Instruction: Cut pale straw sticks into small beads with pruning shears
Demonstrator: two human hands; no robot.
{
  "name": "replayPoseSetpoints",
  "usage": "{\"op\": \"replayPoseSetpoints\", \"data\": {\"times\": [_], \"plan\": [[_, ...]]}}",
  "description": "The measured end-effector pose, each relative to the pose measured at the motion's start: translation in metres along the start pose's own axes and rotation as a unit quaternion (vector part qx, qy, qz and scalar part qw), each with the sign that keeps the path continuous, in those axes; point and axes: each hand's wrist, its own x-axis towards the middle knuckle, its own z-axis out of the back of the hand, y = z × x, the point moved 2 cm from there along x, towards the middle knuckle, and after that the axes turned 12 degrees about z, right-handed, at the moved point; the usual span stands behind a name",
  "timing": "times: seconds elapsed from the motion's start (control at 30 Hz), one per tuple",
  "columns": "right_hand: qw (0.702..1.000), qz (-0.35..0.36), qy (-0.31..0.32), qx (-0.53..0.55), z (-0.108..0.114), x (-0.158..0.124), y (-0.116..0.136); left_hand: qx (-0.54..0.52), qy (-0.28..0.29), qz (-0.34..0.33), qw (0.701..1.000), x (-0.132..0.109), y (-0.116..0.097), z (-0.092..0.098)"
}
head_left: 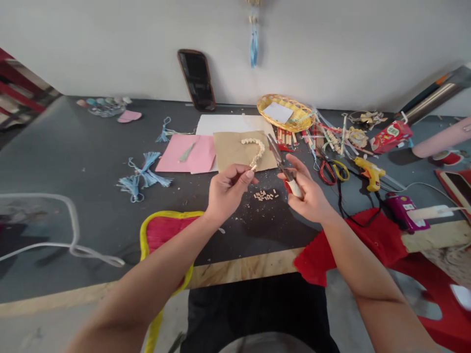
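Hold the pale chain (261, 149) steady.
Your left hand (231, 185) pinches its near end over the brown paper (227, 151); your right hand (307, 193), its grip wrapped round the scissors (276, 151), should aim them clear of the left.

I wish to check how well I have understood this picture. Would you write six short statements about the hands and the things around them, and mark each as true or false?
1. The left hand pinches a pale piece. True.
2. The right hand holds nothing. False: it holds a metal tool.
3. The phone lies flat. False: it stands leaning against the wall.
4. A white paper is in the basket. True.
5. The glue gun is blue. False: it is yellow.
6. In the picture, the pink paper lies left of the brown paper. True.
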Motion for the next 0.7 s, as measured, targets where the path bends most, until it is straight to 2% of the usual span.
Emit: {"op": "replayPoseSetpoints", "data": {"times": [0.17, 0.3, 0.47, 0.7], "plan": [[0.988, 0.053, 0.026, -0.143, -0.007, -0.002, -0.006, -0.111, 0.02, 0.057, 0.992, 0.004, -0.001, -0.002], [0.966, 0.063, 0.056, -0.246, -0.006, -0.001, -0.007, -0.124, 0.034, 0.067, 0.989, 0.003, -0.001, -0.004], [0.954, 0.052, 0.079, -0.284, -0.008, 0.0, -0.005, -0.109, 0.046, 0.057, 0.991, 0.002, 0.0, -0.005], [0.95, 0.059, 0.077, -0.298, -0.013, -0.001, -0.006, -0.074, 0.069, 0.042, 0.994, 0.002, 0.004, -0.006]]}}
